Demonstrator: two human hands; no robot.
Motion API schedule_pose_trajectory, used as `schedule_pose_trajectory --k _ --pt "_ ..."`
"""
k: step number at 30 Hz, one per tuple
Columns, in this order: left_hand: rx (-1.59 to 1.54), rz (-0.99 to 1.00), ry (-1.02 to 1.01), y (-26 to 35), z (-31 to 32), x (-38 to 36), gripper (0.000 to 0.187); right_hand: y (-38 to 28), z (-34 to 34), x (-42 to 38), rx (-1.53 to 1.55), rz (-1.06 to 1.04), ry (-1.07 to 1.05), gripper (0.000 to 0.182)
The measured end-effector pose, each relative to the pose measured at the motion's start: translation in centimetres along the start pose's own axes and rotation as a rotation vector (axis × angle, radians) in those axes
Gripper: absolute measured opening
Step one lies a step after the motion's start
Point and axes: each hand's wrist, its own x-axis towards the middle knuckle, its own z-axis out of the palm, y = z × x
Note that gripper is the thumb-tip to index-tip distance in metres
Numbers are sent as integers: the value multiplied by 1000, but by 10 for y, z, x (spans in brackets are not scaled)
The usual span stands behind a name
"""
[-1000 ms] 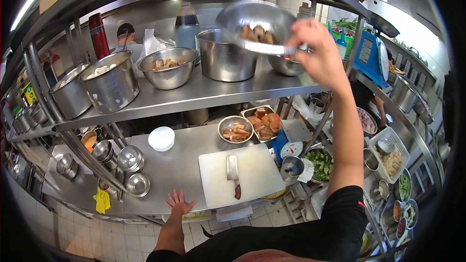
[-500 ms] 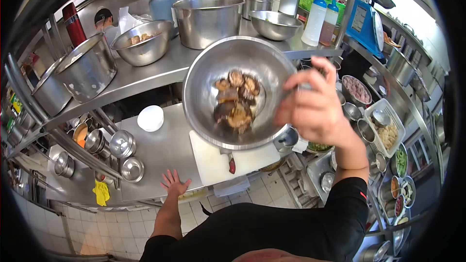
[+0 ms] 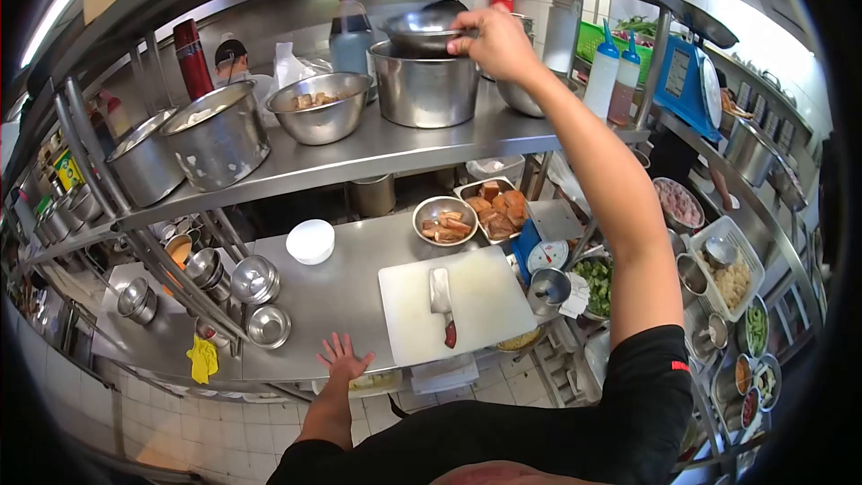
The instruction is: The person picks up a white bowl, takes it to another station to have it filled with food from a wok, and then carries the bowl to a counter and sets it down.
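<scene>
My right hand point(image 3: 494, 40) reaches up to the shelf, its fingers closed on the right rim of a metal bowl point(image 3: 420, 25). The bowl overlaps the mouth of a large steel pot point(image 3: 426, 90), and its contents are hidden from this angle. Down at the counter's front edge, my left hand point(image 3: 345, 359) rests with fingers spread and nothing in them. Right of it lies a white cutting board point(image 3: 494, 301), with a red-handled cleaver point(image 3: 440, 292) on top. Behind the board stand a bowl point(image 3: 426, 207) of brown meat pieces and a tray of larger brown chunks point(image 3: 498, 208).
The shelf also carries two deep pots point(image 3: 215, 148), a bowl of brown chunks point(image 3: 321, 121) and squeeze bottles point(image 3: 600, 76). A white bowl point(image 3: 310, 241) sits on the counter, and a blue scale point(image 3: 530, 251) stands beside the board. Another person point(image 3: 231, 54) is behind the shelf.
My right hand has moved the metal bowl, which showed mushroom-like brown pieces inside, away and up to the shelf. The cutting board, cleaver and meat have come into view. My left hand stays on the counter edge.
</scene>
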Motion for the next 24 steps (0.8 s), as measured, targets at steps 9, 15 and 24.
schedule_pose_trajectory --k 9,15,24 --pt "-26 -11 -17 -1 0 -1 114 -46 14 11 243 -74 -125 53" --pt "-21 -11 -33 4 -5 -3 117 -128 65 -36 202 -381 -225 63" --pt "-21 2 -21 -1 -1 0 120 -130 45 -25 221 -438 -21 49"
